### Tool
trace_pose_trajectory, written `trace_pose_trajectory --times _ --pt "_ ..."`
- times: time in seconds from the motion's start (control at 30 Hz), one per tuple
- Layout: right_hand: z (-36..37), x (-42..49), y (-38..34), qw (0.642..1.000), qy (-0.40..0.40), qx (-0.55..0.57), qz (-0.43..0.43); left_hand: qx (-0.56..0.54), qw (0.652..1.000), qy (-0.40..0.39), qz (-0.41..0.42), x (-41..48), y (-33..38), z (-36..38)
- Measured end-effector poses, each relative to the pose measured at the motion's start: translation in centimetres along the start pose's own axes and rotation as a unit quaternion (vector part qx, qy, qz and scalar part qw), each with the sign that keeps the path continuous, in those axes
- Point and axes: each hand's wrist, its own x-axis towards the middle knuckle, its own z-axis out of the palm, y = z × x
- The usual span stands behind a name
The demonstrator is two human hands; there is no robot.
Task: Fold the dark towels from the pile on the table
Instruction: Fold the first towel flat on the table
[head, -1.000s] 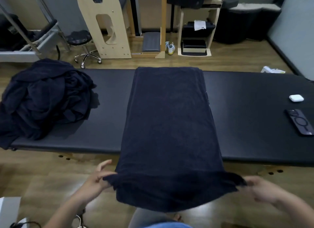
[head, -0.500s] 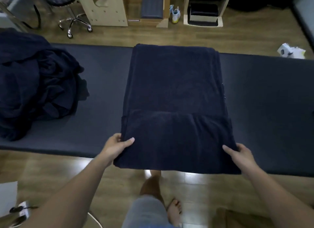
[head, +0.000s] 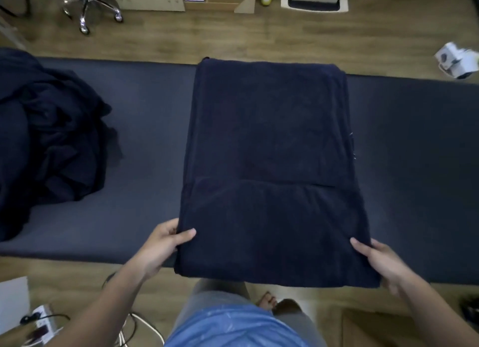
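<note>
1. Towel (head: 269, 165) is lying across the table (head: 145, 129) (near end folded over).
2. Left hand (head: 160, 245) is pinching its near left corner, thumb on top.
3. Right hand (head: 378, 261) is pinching the near right corner.
4. Pile (head: 46, 139) is sitting far left.

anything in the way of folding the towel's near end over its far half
Nothing visible. The left hand and right hand hold the towel by its near corners, and its far half lies bare. The pile sits apart, at the left of the table.
</note>
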Motion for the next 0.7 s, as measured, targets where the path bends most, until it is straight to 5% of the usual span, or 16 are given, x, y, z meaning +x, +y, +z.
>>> trace_pose_trajectory --times 0.1,0.3,0.57,0.7 --pt "-0.5 -0.9 0.3 0.999 0.002 0.028 -0.033 -0.069 0.997 -0.012 0.023 -0.8 0.1 -1.3" --pt "0.6 -1.2 4.6 1.0 -0.003 0.018 -0.014 0.064 0.995 0.054 -0.049 -2.4 -4.8 -1.2" --pt "-0.6 -0.4 2.4 0.998 -0.032 -0.047 0.012 0.049 0.993 0.1 -0.031 -1.4 -2.0 -0.9" --pt "1.3 1.2 -1.6 0.994 0.055 -0.056 -0.082 0.075 0.992 0.1 -0.002 1.0 0.9 1.0"
